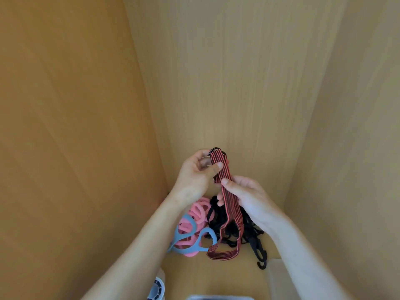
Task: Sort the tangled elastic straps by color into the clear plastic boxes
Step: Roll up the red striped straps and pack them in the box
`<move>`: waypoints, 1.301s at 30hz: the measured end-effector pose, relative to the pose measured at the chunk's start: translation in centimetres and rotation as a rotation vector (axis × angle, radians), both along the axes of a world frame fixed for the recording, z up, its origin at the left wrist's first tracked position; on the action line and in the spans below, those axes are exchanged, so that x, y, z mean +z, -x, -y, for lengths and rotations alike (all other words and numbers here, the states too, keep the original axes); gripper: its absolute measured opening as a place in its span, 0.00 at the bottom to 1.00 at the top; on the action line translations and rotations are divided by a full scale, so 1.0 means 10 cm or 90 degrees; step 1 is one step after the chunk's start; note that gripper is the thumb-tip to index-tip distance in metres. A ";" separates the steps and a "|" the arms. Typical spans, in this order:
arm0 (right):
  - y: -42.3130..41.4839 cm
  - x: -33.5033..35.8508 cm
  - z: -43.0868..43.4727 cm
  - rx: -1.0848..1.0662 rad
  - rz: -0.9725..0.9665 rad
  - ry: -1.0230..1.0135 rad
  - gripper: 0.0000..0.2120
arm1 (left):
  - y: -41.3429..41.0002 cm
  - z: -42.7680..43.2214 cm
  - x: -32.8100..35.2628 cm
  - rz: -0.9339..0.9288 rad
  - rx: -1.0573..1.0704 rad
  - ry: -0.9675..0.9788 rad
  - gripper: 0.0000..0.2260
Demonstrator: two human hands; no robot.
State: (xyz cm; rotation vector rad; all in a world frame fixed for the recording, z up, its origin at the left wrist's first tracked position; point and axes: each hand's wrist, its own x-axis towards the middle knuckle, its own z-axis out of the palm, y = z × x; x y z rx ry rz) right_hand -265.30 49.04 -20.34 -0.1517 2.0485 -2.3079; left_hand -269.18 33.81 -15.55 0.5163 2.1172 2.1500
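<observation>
Hands both raised over the pile, both on one red-and-black striped strap (230, 204). Left hand (199, 172) grips the top end, fingers curled, thumb pressed flat on the strap's face; a black metal hook (214, 149) pokes out just above the fingers. Right hand (244, 195) pinches the same strap lower down, thumb on front, fingers curled behind. Below the right hand the strap hangs as a long loop, and its bottom bend lies on the wooden surface (216, 276).

Pile sits against the back corner: pink loops (199, 213) on the left, a blue strap (186, 232) lying over them, tangled black straps (216, 224) just to their right, behind the hanging loop. A black plastic hook (260, 256) sticks out at the pile's near right.

Clear box (218, 297) cut off at the bottom edge, second clear box (279, 276) at lower right; contents of both cannot be told. Round white-and-blue object (157, 289) at bottom left, partly out of frame.
</observation>
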 end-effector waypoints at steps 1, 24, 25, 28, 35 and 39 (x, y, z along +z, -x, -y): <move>0.00 -0.01 -0.01 0.004 0.004 -0.005 0.10 | 0.02 0.00 0.01 0.004 0.005 -0.005 0.11; 0.02 -0.18 -0.11 -0.052 0.029 -0.044 0.11 | 0.07 0.09 -0.28 0.043 -0.026 0.025 0.08; 0.03 -0.19 -0.10 -0.053 0.028 -0.044 0.12 | 0.08 0.09 -0.28 0.030 -0.018 0.040 0.08; 0.06 -0.18 -0.08 -0.056 0.028 -0.018 0.12 | 0.08 0.08 -0.30 -0.022 -0.020 0.084 0.10; 0.04 -0.06 -0.09 -0.060 0.045 0.040 0.14 | 0.05 0.06 -0.32 -0.075 -0.080 0.220 0.20; 0.05 0.08 -0.16 -0.104 0.036 -0.048 0.10 | 0.12 0.06 -0.16 -0.127 -0.063 0.257 0.19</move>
